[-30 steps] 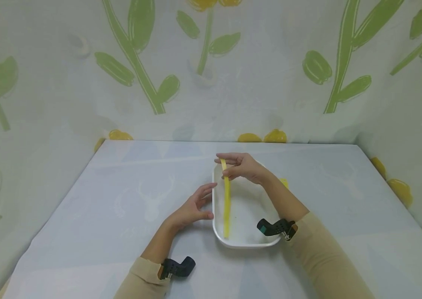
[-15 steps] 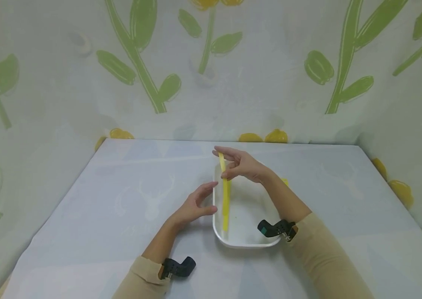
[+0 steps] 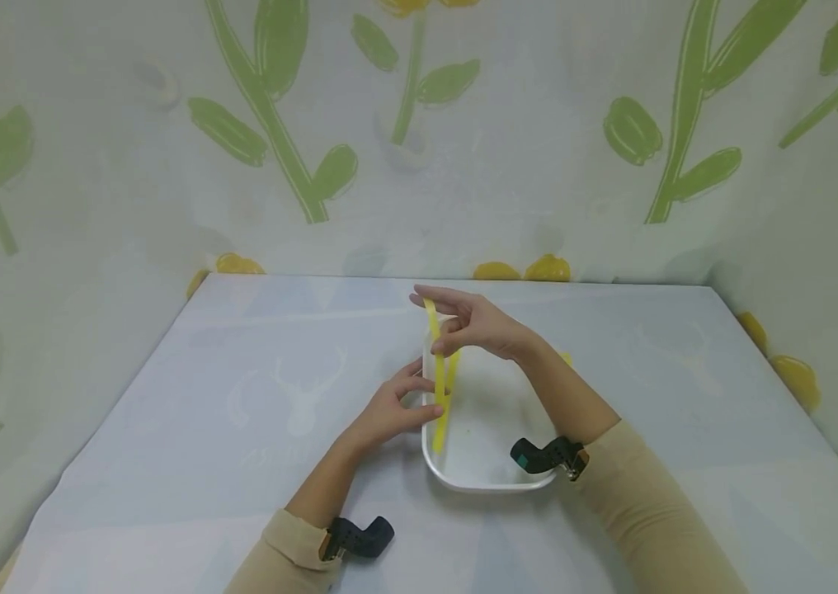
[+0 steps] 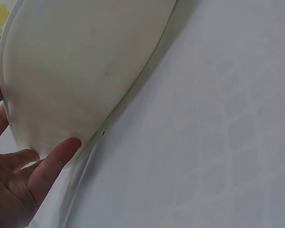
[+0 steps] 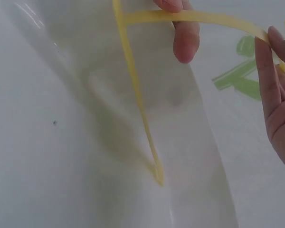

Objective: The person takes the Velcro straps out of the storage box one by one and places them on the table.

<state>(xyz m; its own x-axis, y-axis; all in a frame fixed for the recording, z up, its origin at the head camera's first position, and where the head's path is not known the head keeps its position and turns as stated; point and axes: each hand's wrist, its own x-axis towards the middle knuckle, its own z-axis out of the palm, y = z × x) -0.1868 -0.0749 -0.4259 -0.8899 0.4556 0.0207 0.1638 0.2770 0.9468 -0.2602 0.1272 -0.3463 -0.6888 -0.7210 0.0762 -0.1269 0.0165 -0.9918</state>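
My right hand (image 3: 486, 326) pinches a long, thin yellow strip (image 3: 439, 371) near its upper end, over the far left of a white tray (image 3: 489, 488). In the right wrist view, the strip (image 5: 213, 18) runs flat from those fingers towards my left fingertips (image 5: 186, 42), and a second yellow length (image 5: 135, 78) slants down to a folded end. At the tray's left rim, my left hand (image 3: 389, 412) has thumb and forefinger spread apart, the strip crossing at their tips. The left wrist view shows the left thumb (image 4: 54, 164) over the tray wall (image 4: 85, 71), with the strip out of sight.
A bit of yellow (image 3: 566, 359) shows past the right forearm at the tray's right side. The pale table (image 3: 204, 412) reaches back to a wall covering (image 3: 508, 165) printed with green stems. Each wrist wears a black camera (image 3: 361, 538).
The right hand has risen and shifted slightly left, lifting the strip's upper end. The left hand has moved right over the rim, bringing its fingertips to the strip.
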